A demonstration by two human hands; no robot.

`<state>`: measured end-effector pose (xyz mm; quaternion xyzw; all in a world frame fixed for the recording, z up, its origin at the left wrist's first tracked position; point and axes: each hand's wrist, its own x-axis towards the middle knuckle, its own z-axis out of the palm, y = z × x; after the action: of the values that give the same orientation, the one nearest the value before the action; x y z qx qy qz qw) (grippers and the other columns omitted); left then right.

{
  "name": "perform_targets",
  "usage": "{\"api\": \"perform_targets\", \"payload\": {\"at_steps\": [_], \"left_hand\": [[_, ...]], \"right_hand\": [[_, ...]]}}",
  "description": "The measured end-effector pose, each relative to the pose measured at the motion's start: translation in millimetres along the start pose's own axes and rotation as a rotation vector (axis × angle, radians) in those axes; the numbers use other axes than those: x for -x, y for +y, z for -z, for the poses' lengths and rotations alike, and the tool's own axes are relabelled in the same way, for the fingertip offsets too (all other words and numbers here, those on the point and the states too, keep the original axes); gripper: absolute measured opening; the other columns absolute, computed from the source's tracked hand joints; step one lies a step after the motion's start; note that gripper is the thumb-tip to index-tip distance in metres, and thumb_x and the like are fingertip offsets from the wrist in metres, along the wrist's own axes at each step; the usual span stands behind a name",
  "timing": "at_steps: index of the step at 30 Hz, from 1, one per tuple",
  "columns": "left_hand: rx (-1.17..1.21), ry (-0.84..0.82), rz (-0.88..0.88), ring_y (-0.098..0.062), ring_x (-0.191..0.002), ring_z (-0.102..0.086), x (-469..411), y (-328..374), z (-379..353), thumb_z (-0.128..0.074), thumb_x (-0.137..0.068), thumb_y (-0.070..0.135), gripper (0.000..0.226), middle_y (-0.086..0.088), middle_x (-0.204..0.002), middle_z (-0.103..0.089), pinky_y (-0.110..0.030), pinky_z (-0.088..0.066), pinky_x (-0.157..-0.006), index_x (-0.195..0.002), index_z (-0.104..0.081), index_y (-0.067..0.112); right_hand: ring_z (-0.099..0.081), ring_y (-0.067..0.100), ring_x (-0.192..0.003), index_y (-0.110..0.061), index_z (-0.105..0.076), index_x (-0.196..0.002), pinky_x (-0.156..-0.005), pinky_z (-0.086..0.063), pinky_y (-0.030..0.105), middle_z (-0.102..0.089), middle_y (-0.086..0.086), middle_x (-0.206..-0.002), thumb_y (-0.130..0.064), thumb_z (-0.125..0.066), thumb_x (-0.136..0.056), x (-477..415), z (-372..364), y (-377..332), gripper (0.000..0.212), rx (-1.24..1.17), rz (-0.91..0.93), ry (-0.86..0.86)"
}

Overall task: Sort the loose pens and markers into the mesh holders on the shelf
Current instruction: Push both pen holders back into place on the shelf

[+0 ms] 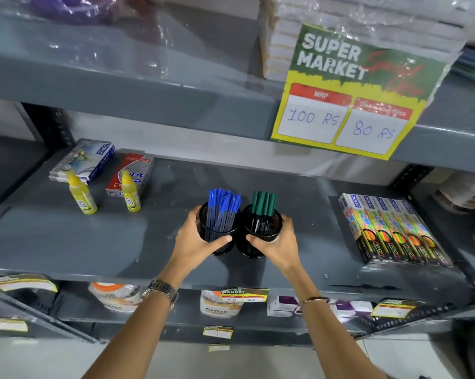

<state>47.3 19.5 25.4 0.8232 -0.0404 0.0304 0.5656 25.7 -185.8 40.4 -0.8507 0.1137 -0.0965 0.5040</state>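
Left hand (pixel 196 236) grips blue-pen holder (pixel 219 233); right hand (pixel 276 242) grips green-marker holder (pixel 261 231).

There is one view only, from the camera on my head. It looks forward and steeply down onto the grey middle shelf (pixel 94 242), close enough that my forearms reach in from the bottom edge and my hands meet near the centre. The wide lens bends the shelf edges. The upper shelf (pixel 121 86) crosses the top of the view, and the floor (pixel 395 356) shows at the bottom.
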Motion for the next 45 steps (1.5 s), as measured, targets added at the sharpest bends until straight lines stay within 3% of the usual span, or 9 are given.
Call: {"api": "perform_targets", "payload": {"at_steps": [5, 18, 23, 29, 32, 36, 39, 43, 45], "left_hand": [[0.022, -0.035, 0.013, 0.013, -0.101, -0.049, 10.9, 2.2, 2.7, -0.081, -0.051, 0.052, 0.085, 0.032, -0.106, -0.053, -0.018, -0.037, -0.088, -0.122, -0.037, 0.04], [0.046, -0.067, 0.011, 0.016, -0.104, -0.045, 27.5, 2.2, 5.0, -0.079, -0.05, 0.055, 0.089, 0.034, -0.111, -0.049, -0.017, -0.035, -0.09, -0.125, -0.035, 0.039], [0.041, -0.074, 0.013, 0.006, -0.107, -0.049, 26.9, 4.7, 4.9, -0.078, -0.049, 0.055, 0.09, 0.028, -0.111, -0.051, -0.023, -0.038, -0.094, -0.126, -0.035, 0.037], [0.043, -0.069, 0.027, -0.007, -0.129, -0.034, 36.3, 9.5, 1.2, -0.082, -0.06, 0.042, 0.11, 0.005, -0.144, -0.038, -0.036, -0.029, -0.109, -0.142, -0.009, 0.032], [0.096, 0.055, -0.043, 0.001, -0.138, -0.017, 57.9, 17.9, -4.5, -0.082, -0.061, 0.042, 0.12, 0.025, -0.151, -0.015, -0.032, -0.019, -0.112, -0.14, 0.009, 0.046], [0.066, 0.224, -0.32, -0.002, -0.139, -0.022, 84.8, 50.9, -7.2, -0.07, -0.076, 0.032, 0.091, 0.03, -0.15, -0.02, -0.019, -0.021, -0.113, -0.145, -0.01, 0.036], [-0.03, 0.347, -0.63, -0.013, -0.14, -0.025, 94.2, 101.6, -0.2, -0.052, -0.089, 0.026, 0.06, 0.02, -0.15, -0.027, -0.027, -0.024, -0.114, -0.143, -0.026, 0.023], [-0.06, 0.607, -0.998, -0.016, -0.143, -0.018, 84.9, 189.9, 28.8, -0.038, -0.096, 0.02, 0.047, 0.011, -0.153, -0.026, -0.039, -0.02, -0.115, -0.142, -0.029, 0.017], [-0.078, 0.729, -1.1, -0.014, -0.143, -0.011, 74.8, 241.2, 49.0, -0.033, -0.096, 0.021, 0.045, -0.01, -0.151, -0.026, -0.041, -0.015, -0.116, -0.139, -0.032, 0.009]], "right_hand": [[-0.053, -0.003, -0.092, -0.034, -0.034, -0.106, -0.067, -0.038, 0.006, -0.052, -0.009, -0.111, -0.051, -0.079, -0.045, 17.8, 4.5, 0.6, 0.078, -0.005, 0.012, -0.01], [-0.053, -0.006, -0.095, -0.034, -0.034, -0.109, -0.067, -0.041, 0.008, -0.054, -0.008, -0.111, -0.053, -0.077, -0.047, 36.7, 6.1, 3.7, 0.078, 0.001, 0.024, 0.003], [-0.054, 0.003, -0.097, -0.044, -0.03, -0.105, -0.069, -0.04, 0.008, -0.052, -0.005, -0.114, -0.055, -0.075, -0.05, 38.7, 3.6, 2.8, 0.072, 0.03, 0.038, 0.02], [-0.046, 0.015, -0.119, -0.031, -0.033, -0.124, -0.098, -0.045, 0.035, -0.042, -0.001, -0.126, -0.045, -0.081, -0.059, 47.5, 6.4, -0.1, 0.081, 0.03, 0.05, 0.003], [-0.031, 0.02, -0.134, -0.028, -0.017, -0.141, -0.11, -0.034, 0.048, -0.028, 0.003, -0.142, -0.052, -0.077, -0.063, 64.2, 8.6, -4.1, 0.102, -0.016, 0.009, 0.073], [-0.037, 0.017, -0.13, -0.025, -0.027, -0.138, -0.106, -0.035, 0.051, -0.037, 0.001, -0.139, -0.049, -0.066, -0.075, 93.4, 19.4, -32.6, 0.078, 0.053, 0.29, 0.285], [-0.038, 0.012, -0.128, -0.024, -0.036, -0.133, -0.104, -0.035, 0.04, -0.042, 0.0, -0.136, -0.039, -0.056, -0.081, 103.5, 36.1, -76.4, 0.058, 0.067, 0.587, 0.391], [-0.043, 0.007, -0.123, -0.015, -0.047, -0.126, -0.101, -0.034, 0.029, -0.05, 0.001, -0.129, -0.029, -0.041, -0.094, 99.4, 64.0, -152.8, 0.035, 0.094, 0.99, 0.586], [-0.047, 0.013, -0.121, -0.011, -0.049, -0.124, -0.101, -0.035, 0.03, -0.053, 0.002, -0.129, -0.023, -0.038, -0.095, 94.2, 82.5, -197.3, 0.033, 0.1, 1.159, 0.715]]}}
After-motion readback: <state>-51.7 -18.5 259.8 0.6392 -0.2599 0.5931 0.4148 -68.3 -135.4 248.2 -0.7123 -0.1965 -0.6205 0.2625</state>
